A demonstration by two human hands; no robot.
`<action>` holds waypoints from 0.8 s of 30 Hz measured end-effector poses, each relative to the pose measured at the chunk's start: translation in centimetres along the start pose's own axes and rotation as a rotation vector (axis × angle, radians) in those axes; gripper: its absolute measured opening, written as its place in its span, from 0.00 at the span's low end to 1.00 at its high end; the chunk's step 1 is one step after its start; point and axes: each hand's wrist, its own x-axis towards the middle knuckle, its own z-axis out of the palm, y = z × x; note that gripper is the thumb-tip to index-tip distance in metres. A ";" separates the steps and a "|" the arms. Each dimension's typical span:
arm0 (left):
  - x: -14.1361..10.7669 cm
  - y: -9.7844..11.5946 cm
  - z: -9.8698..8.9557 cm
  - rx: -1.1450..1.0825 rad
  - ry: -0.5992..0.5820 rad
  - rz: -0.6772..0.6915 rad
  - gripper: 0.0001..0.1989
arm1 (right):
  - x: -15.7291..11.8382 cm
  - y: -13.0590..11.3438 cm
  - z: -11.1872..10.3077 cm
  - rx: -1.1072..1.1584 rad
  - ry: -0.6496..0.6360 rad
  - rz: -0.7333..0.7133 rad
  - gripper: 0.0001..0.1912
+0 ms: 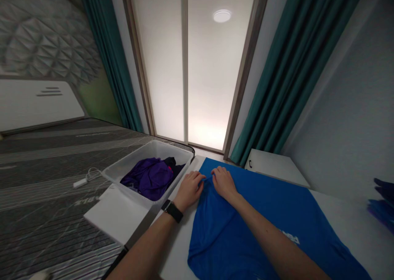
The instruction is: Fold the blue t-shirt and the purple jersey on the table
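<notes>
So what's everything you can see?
Printed shirt: 1, blue, on table
Table: 1, white, under shirt
Bin: 1, translucent, left of table
Clothes: uncounted, purple and black, in bin
Cloth pile: 1, bluish, far right
Cabinet: 1, white, beyond table
Door panels: 2, white, back
Light: 1, white, right panel
Curtains: 2, teal, beside door
Corded block: 1, white, left of bin
Slab: 1, white, below bin
Bedspread: 1, grey, left
Headboard: 1, white, left
Smartwatch: 1, black, left wrist
Left hand, right hand: 2, bare, on shirt

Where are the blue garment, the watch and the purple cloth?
Blue garment [275, 204]: head view, on its spread middle.
Watch [174, 211]: head view, on its dark strap.
Purple cloth [154, 176]: head view, on its bunched middle.
</notes>
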 end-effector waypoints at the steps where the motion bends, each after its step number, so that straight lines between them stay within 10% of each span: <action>1: -0.3 0.4 -0.1 -0.001 -0.013 0.061 0.13 | -0.4 0.0 -0.2 -0.003 0.005 -0.020 0.15; 12: -2.6 2.0 2.3 0.177 -0.286 -0.026 0.33 | -3.1 0.9 1.4 0.059 -0.149 -0.238 0.26; 24: -4.7 2.5 0.6 0.090 -0.378 0.059 0.37 | -3.6 0.6 1.1 0.008 -0.276 -0.214 0.33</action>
